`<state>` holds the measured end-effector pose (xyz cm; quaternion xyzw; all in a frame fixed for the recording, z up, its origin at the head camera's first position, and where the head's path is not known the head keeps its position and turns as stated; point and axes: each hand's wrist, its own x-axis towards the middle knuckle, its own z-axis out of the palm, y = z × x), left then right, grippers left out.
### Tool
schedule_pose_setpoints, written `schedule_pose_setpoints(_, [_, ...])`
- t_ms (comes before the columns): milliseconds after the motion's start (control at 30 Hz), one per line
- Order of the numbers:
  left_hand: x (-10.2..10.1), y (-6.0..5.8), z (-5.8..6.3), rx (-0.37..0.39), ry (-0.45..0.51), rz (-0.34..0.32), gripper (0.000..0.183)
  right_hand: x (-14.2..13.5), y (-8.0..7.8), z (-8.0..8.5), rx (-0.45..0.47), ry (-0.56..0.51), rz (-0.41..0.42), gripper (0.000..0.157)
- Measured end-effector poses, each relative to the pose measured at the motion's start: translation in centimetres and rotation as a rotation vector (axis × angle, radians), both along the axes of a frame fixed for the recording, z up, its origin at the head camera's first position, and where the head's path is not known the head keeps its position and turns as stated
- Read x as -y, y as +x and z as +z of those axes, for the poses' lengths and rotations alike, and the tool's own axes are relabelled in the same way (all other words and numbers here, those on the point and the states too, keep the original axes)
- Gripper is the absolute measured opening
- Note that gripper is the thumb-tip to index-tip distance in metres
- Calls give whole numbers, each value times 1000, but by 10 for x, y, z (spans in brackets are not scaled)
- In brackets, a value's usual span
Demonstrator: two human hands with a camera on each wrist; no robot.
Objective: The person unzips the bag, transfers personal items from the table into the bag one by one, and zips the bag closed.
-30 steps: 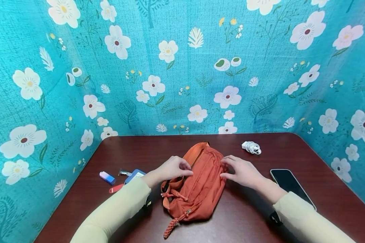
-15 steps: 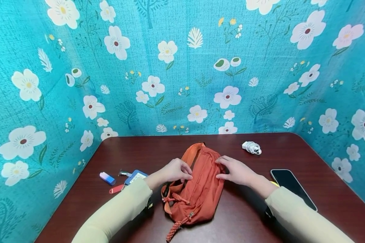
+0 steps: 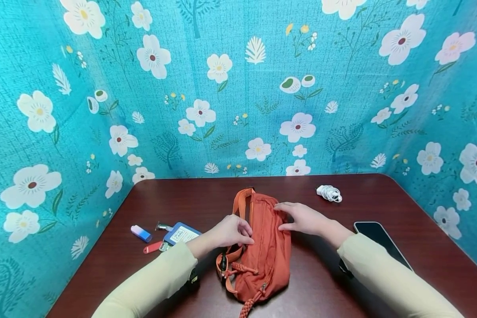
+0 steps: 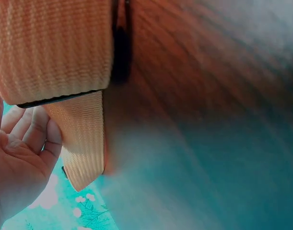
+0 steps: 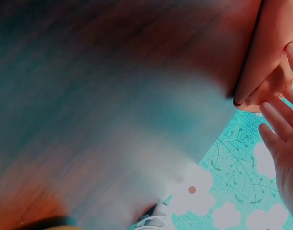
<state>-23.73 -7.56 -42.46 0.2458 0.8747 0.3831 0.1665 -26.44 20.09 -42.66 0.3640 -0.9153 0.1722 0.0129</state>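
Observation:
An orange-red waist bag (image 3: 268,247) lies on the table between both hands, its webbing strap (image 3: 238,207) and buckle along the left side. Braided cord pulls (image 3: 244,268) hang from its zippers. My left hand (image 3: 232,232) is at the bag's left edge, fingers loosely curled and the thumb apart from them over the fabric. In the left wrist view the strap (image 4: 81,139) partly covers those fingers. My right hand (image 3: 302,219) touches the bag's upper right side, thumb and fingers spread apart. The right wrist view shows its fingers (image 5: 275,117) nearly straight beside the bag (image 5: 268,76).
Left on the table (image 3: 175,194) are a blue-pink lighter-sized stick (image 3: 141,233), a red tag-like piece (image 3: 153,247) and a blue card holder (image 3: 183,232). To the right lie a white charger with coiled cable (image 3: 329,193) and a phone (image 3: 381,240), partly behind my right sleeve.
The bag has turned more upright in view, its top shifting left and its lower end right and nearer. My right hand has moved left with it; my left hand has moved slightly nearer.

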Motion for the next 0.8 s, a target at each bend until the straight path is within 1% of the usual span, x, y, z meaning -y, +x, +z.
schedule_pose_setpoints(133, [2,0,-2,-21,0,-18,11,0,1,3,-18,12,-9,58])
schedule_pose_setpoints(267, [7,-2,-4,-61,7,-49,12,-2,8,8,-50,9,-22,58])
schedule_pose_setpoints(400, [17,-1,-1,-97,27,-86,12,-5,17,13,-67,-6,-20,57])
schedule_pose_setpoints(500, [26,1,3,-141,34,-114,12,-7,26,16,-85,-12,-7,56])
schedule_pose_setpoints(633, [39,6,7,-209,23,-125,13,-7,35,20,-122,-11,12,55])
schedule_pose_setpoints(800, [55,19,9,-220,20,-125,14,-2,46,23,-149,-12,37,54])
